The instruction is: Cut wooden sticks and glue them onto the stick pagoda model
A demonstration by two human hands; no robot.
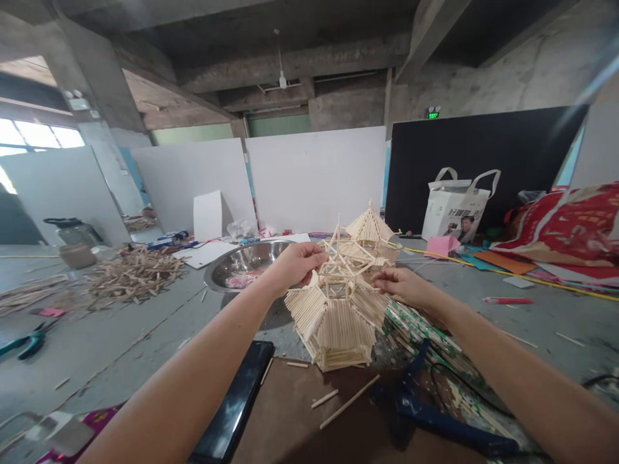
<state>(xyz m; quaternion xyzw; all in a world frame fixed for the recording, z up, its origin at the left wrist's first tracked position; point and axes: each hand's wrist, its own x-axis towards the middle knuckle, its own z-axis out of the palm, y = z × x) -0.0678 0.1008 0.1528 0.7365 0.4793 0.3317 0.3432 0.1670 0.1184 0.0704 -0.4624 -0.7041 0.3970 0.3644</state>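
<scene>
A pavilion-like model built of thin pale wooden sticks (345,328) stands in front of me, with a slatted roof skirt and an open stick frame (341,277) on top. My left hand (300,263) pinches at the left side of this upper frame, thumb and fingers together. On the other side my right hand (399,285) has its fingers curled against the frame's right edge. The exact sticks under the fingertips are partly hidden. Behind it rises another stick model with a pointed roof (370,224).
Left of the model sits a steel basin (217,274). A phone (236,399), a blue glue gun (435,419) and loose sticks (349,403) lie close by. Stick bundles in plastic (416,328) are under my right arm. Farther left are a wood-scrap heap (140,274) and pliers (31,341).
</scene>
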